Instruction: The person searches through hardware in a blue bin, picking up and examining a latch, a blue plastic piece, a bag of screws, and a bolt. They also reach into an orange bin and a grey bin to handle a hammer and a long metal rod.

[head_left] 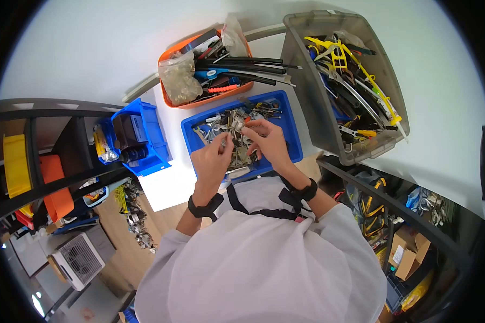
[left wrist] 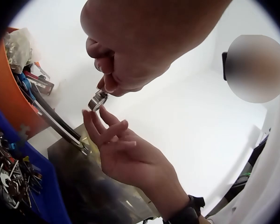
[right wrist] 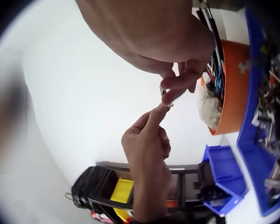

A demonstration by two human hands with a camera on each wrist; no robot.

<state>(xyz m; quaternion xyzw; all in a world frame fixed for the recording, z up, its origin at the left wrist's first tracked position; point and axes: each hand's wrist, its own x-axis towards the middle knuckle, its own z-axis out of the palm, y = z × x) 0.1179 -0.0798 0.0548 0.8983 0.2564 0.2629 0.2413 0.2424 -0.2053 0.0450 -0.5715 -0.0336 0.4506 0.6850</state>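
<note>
A small ridged metal clamp (left wrist: pixel 98 100) is between the two hands, above a blue tray (head_left: pixel 293 132) of mixed metal hardware. The left hand (head_left: pixel 212 160) pinches it between thumb and fingertips, the other fingers curled, as the left wrist view shows. From the other side the right hand (head_left: pixel 271 145) touches the clamp with its fingertips, its fingers partly bent and spread. In the right wrist view the right hand (right wrist: pixel 168 37) covers most of the clamp, and the left hand (right wrist: pixel 147 144) reaches up to it.
Behind the tray stands an orange bin (head_left: pixel 170 99) with bags and black tubes. A large grey bin (head_left: pixel 307 81) of tools is at the right. Blue bins (head_left: pixel 155 129) stand left, near a dark shelf rack (head_left: pixel 54 185). Another shelf (head_left: pixel 409 215) is at the lower right.
</note>
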